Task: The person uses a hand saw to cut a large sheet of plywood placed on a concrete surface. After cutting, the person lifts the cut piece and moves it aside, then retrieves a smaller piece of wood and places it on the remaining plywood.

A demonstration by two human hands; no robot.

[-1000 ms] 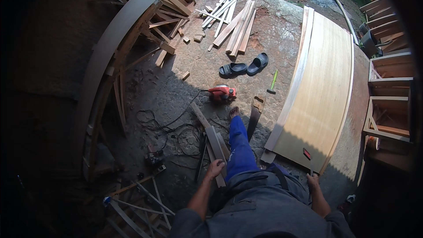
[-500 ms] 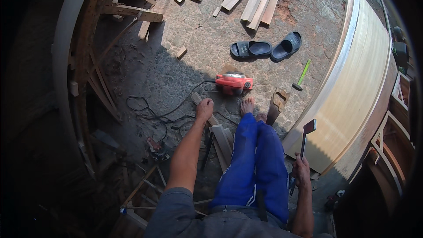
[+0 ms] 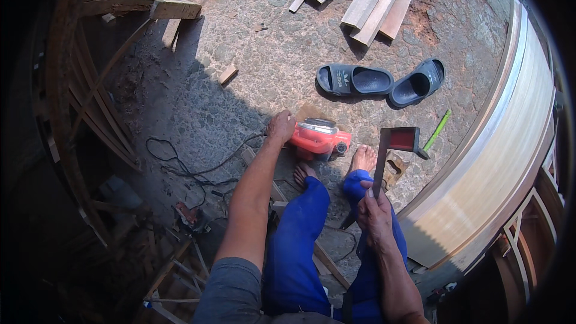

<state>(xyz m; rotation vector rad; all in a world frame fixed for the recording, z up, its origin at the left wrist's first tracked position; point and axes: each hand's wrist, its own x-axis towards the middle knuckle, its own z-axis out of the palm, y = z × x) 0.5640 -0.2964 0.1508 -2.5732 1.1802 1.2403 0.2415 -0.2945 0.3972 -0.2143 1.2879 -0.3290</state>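
Observation:
A red electric planer sits on the rough ground, its top plate silver and black. My left hand is curled against the planer's left end, its fingertips partly hidden. In my right hand is a try square, gripped by its dark blade below the red-faced stock, which is raised. My bare feet are just below the planer. Beside the right foot lies a handsaw, its wooden handle showing and the rest mostly hidden behind my right arm and leg.
Dark slide sandals lie beyond the planer, with a green-handled hammer to their right. Planks are at the far side. A large pale wooden panel stands along the right. A black cord loops at left, near wooden framework.
My left hand has moved forward from over the wood strips to the planer. The try square has come inward and up with my right hand. My feet have spread apart.

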